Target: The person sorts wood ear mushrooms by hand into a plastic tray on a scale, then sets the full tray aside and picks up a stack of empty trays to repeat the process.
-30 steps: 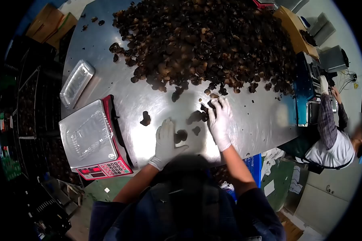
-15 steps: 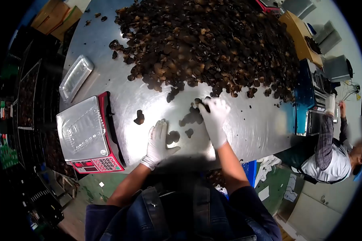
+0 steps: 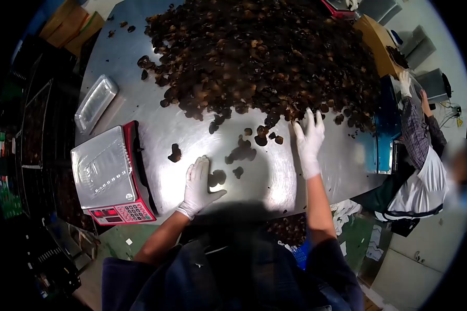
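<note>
A large heap of dark brown pieces that look like wood ear mushrooms (image 3: 259, 57) covers the far part of the metal table (image 3: 166, 124). My right hand (image 3: 310, 139), in a white glove, is at the heap's near edge, its fingers stretched out and apart, fingertips by the pieces. My left hand (image 3: 197, 186), also gloved, lies flat on the metal with the thumb out. Beside it is a flat dark mushroom piece (image 3: 218, 178). More loose pieces (image 3: 242, 150) lie between my hands, and a single one (image 3: 175, 153) is left of them.
A red scale (image 3: 106, 176) with a clear plastic tray on its plate stands at the left. Another clear tray (image 3: 96, 103) lies behind it. A blue machine (image 3: 386, 127) and a cardboard box (image 3: 381, 44) border the right side, where a co-worker (image 3: 417, 171) reaches forward.
My right hand has moved right and away from me, from the loose pieces to the heap's edge. Several small pieces now lie separately near the heap. My left hand stays flat. The co-worker's arm has reached farther.
</note>
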A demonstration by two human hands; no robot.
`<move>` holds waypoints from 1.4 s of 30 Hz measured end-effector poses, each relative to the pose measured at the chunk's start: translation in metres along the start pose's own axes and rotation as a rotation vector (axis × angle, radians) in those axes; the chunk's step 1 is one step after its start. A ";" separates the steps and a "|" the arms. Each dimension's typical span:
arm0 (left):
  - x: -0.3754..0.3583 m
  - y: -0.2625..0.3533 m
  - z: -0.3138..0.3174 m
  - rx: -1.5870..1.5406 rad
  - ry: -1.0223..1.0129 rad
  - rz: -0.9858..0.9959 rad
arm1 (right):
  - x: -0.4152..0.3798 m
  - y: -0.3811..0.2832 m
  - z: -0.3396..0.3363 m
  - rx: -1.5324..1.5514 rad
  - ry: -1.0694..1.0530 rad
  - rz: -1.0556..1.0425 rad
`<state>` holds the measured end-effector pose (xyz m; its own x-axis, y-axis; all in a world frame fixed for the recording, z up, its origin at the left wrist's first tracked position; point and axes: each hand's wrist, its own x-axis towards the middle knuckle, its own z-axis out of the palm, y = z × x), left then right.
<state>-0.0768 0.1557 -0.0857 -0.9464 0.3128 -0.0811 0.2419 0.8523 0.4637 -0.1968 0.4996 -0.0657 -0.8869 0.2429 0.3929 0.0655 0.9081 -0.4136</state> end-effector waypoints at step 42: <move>0.003 0.002 -0.003 0.023 -0.006 -0.034 | -0.074 -0.132 0.012 0.387 -0.446 -0.501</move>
<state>-0.0797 0.1571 -0.0825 -0.9529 0.2856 -0.1023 0.2141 0.8719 0.4404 -0.1451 0.3573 -0.0499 -0.8742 -0.4006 0.2745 -0.4838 0.6697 -0.5634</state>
